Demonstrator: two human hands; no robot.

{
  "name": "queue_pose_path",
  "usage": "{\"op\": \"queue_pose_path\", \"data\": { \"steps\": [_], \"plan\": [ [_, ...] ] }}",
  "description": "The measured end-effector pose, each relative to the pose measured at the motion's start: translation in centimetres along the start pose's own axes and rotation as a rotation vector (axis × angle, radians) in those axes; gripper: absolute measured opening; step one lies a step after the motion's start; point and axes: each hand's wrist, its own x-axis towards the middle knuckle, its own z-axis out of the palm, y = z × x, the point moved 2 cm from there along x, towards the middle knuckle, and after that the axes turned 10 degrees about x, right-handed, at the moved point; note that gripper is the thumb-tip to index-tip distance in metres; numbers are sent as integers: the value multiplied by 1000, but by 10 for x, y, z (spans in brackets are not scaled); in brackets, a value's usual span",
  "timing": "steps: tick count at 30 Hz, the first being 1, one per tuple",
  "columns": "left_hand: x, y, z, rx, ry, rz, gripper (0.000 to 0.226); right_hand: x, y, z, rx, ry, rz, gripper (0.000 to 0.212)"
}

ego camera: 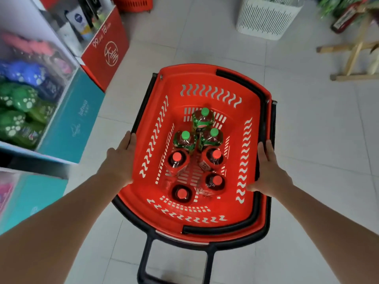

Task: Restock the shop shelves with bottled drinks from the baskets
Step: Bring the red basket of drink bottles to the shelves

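Note:
A red plastic shopping basket (207, 76) with black handles is held over the tiled floor, seen from above. Inside stand three green-capped bottles (204, 117) towards the far end and several red-capped bottles (178, 160) nearer me, all upright. My left hand (120, 160) grips the basket's left rim, fingers wrapped over the edge. On the right rim my right hand (268, 171) does the same, with the thumb lying inside the wall.
Shelves (67, 132) on the left hold green, blue and pink paw-print packets. A red display box (106, 52) stands beyond them. Another red basket (134, 4) sits at the top, a white slatted bin (266, 17) further right, and a wooden stand (352, 56) at far right.

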Motion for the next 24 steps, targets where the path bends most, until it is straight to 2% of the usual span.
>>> {"op": "queue_pose_path", "data": {
  "steps": [12,17,20,24],
  "plan": [
    [144,38,-109,49,26,27,126,147,-6,-79,81,137,7,117],
    [209,49,-150,5,14,89,126,202,-10,-111,1,364,-17,100],
    [241,59,-163,-155,2,103,113,231,-9,-128,18,416,-60,93],
    [284,75,-178,-258,178,174,101,270,-6,-155,107,445,-120,89]
  ]
}}
